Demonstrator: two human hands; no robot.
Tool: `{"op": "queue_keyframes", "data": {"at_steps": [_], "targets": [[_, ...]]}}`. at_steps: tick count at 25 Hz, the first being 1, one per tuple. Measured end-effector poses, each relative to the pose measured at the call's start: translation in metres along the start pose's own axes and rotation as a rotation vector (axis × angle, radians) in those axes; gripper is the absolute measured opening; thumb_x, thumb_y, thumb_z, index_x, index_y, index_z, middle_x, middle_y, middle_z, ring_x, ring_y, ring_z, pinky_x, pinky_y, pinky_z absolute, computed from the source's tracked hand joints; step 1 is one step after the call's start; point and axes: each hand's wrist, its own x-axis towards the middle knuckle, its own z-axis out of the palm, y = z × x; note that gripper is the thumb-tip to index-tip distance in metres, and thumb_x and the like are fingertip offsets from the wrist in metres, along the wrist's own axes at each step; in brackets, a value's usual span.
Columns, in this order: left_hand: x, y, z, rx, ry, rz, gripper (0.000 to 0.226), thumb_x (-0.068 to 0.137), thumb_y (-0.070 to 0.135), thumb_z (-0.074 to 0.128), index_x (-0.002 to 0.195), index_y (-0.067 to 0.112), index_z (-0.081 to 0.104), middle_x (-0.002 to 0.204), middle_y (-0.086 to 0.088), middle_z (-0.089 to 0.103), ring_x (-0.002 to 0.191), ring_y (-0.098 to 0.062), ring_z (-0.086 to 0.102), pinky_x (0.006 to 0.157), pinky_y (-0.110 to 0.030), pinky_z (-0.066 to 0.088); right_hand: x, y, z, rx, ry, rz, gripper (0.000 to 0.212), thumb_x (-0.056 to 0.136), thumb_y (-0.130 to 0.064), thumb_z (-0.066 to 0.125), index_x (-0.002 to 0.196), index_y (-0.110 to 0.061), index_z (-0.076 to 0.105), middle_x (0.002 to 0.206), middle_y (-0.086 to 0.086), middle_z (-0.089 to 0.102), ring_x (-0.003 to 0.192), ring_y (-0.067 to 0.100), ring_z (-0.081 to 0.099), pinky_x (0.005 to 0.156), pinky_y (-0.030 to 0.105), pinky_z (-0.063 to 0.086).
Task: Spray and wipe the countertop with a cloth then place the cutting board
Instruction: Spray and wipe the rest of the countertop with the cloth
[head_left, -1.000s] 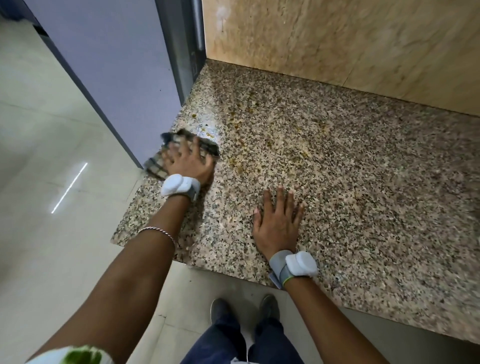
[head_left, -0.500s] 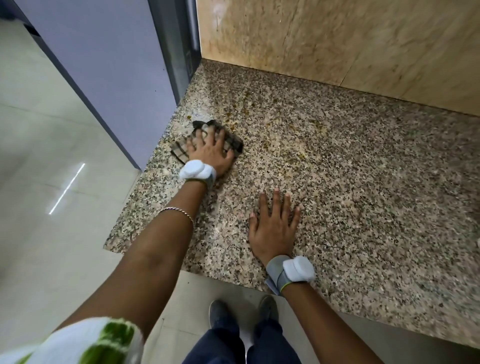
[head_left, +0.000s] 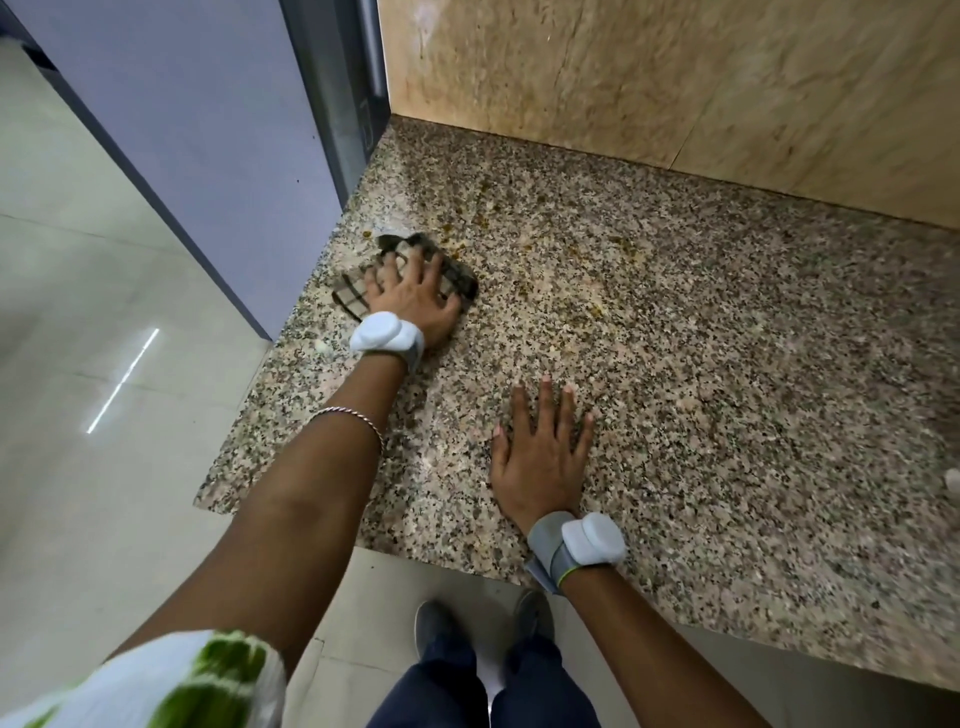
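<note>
Pressing checked brown cloth (head_left: 458, 280) onto speckled granite surface (head_left: 727, 415) with flat left hand (head_left: 415, 304), right hand (head_left: 540, 467) spread flat nearby; orange spatter (head_left: 483, 221) beyond, beige stone wall (head_left: 675, 78) behind

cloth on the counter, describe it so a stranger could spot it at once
Follow the speckled granite countertop to its left end, beside the grey-blue panel. There the left hand presses flat on a crumpled beige cloth with dark checks, the only fabric on the stone.
</note>
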Motion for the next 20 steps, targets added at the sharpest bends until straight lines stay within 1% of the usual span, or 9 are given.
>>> {"op": "queue_keyframes", "data": {"at_steps": [3, 5, 9, 12, 14, 15, 17, 19, 20], "targets": [[-0.056, -0.001, 0.017, 0.065, 0.02, 0.122, 0.067, 0.089, 0.061, 0.015, 0.149, 0.031, 0.01, 0.159, -0.004, 0.008, 0.145, -0.034, 0.005, 0.115, -0.057, 0.0, -0.003, 0.001, -0.001, 0.005, -0.017, -0.015, 0.06, 0.087, -0.044, 0.027, 0.139, -0.019, 0.043, 0.149, 0.012, 0.035, 0.139, 0.038, 0.027, 0.11, 0.059, 0.014], [-0.068, -0.025, 0.016, 0.07, 0.067, 0.072, 0.07, 0.086, 0.062, 0.013, 0.149, 0.03, 0.014, 0.158, -0.005, 0.012, 0.145, -0.035, 0.009, 0.114, -0.057, 0.001, -0.001, 0.0, -0.001, 0.013, -0.013, -0.007, 0.059, 0.087, -0.044, 0.028, 0.138, -0.019, 0.044, 0.149, 0.012, 0.035, 0.139, 0.038, 0.027, 0.11, 0.059, 0.014], [-0.015, -0.034, -0.003, 0.026, 0.007, -0.08, 0.069, 0.089, 0.063, 0.017, 0.149, 0.029, 0.012, 0.159, -0.006, 0.01, 0.144, -0.039, 0.007, 0.113, -0.064, 0.002, -0.002, 0.0, -0.001, -0.008, -0.02, -0.015, 0.06, 0.087, -0.044, 0.028, 0.139, -0.019, 0.043, 0.149, 0.013, 0.035, 0.139, 0.038, 0.026, 0.109, 0.059, 0.015], [-0.046, 0.017, 0.012, 0.044, -0.022, 0.109, 0.066, 0.09, 0.06, 0.014, 0.149, 0.032, 0.007, 0.159, -0.002, 0.003, 0.145, -0.036, 0.001, 0.114, -0.062, 0.003, -0.002, 0.001, -0.002, 0.004, -0.023, -0.009, 0.059, 0.087, -0.044, 0.029, 0.138, -0.018, 0.044, 0.148, 0.013, 0.036, 0.138, 0.038, 0.028, 0.109, 0.06, 0.018], [-0.095, 0.019, 0.025, 0.1, -0.027, 0.211, 0.068, 0.087, 0.062, 0.008, 0.149, 0.034, 0.005, 0.159, 0.001, 0.004, 0.146, -0.032, 0.0, 0.116, -0.058, 0.002, -0.002, 0.001, -0.004, -0.002, -0.029, -0.011, 0.059, 0.086, -0.044, 0.029, 0.137, -0.017, 0.045, 0.148, 0.013, 0.038, 0.138, 0.038, 0.029, 0.108, 0.06, 0.02], [-0.114, 0.006, 0.027, 0.106, -0.019, 0.209, 0.071, 0.084, 0.063, 0.005, 0.149, 0.034, 0.006, 0.159, 0.002, 0.008, 0.146, -0.03, 0.002, 0.117, -0.056, 0.001, -0.001, 0.0, -0.004, 0.003, -0.034, -0.006, 0.06, 0.086, -0.044, 0.029, 0.138, -0.018, 0.044, 0.148, 0.013, 0.037, 0.138, 0.038, 0.029, 0.108, 0.06, 0.018], [-0.118, -0.023, 0.025, 0.095, 0.019, 0.101, 0.076, 0.081, 0.065, 0.002, 0.149, 0.032, 0.01, 0.158, 0.0, 0.014, 0.146, -0.03, 0.006, 0.117, -0.055, 0.0, -0.001, 0.0, -0.004, -0.002, -0.038, -0.004, 0.06, 0.086, -0.045, 0.029, 0.139, -0.019, 0.043, 0.149, 0.013, 0.036, 0.138, 0.038, 0.029, 0.109, 0.059, 0.016], [-0.093, -0.027, 0.018, 0.082, 0.008, 0.0, 0.075, 0.083, 0.066, 0.003, 0.149, 0.031, 0.009, 0.159, -0.002, 0.011, 0.146, -0.032, 0.005, 0.115, -0.055, -0.003, -0.001, 0.001, -0.003, -0.017, -0.041, -0.011, 0.061, 0.086, -0.045, 0.027, 0.14, -0.02, 0.041, 0.149, 0.013, 0.035, 0.139, 0.038, 0.028, 0.109, 0.058, 0.012], [-0.079, -0.017, 0.016, 0.065, 0.009, -0.003, 0.072, 0.086, 0.065, 0.006, 0.149, 0.031, 0.007, 0.159, -0.003, 0.008, 0.146, -0.033, 0.002, 0.114, -0.055, -0.005, -0.001, 0.001, -0.003, -0.011, -0.044, -0.009, 0.061, 0.086, -0.045, 0.027, 0.14, -0.02, 0.041, 0.15, 0.013, 0.034, 0.139, 0.038, 0.027, 0.11, 0.058, 0.012]]}}
